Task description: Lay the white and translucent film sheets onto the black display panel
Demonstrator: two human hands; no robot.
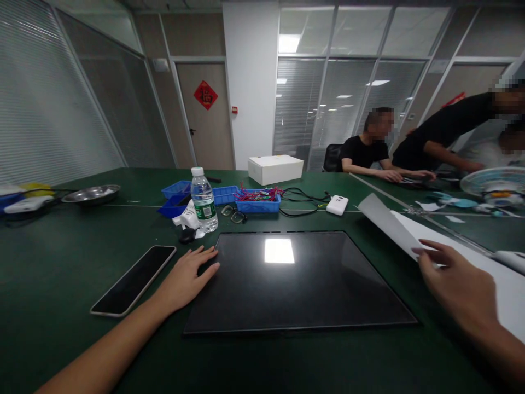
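A flat black screen panel (295,290) lies on the green table in front of me, a ceiling light mirrored in it. My left hand (186,279) rests at the panel's left edge, fingers spread, the tips touching its upper left border. On the right, my right hand (457,279) pinches the edge of a sheet of white paper (388,221) between thumb and fingers. That sheet is lifted and curled at its left end, above more white paper (508,290) lying on the table. A phone (134,280) with a dark display lies left of my left hand.
Behind the panel stand a water bottle (204,202), a blue tray (258,206) of thin red wires, glasses (234,214), black cables (305,202), a white device (337,204) and a white box (275,169). A metal dish (92,194) sits at left. Several people work at far right, near a fan (496,189).
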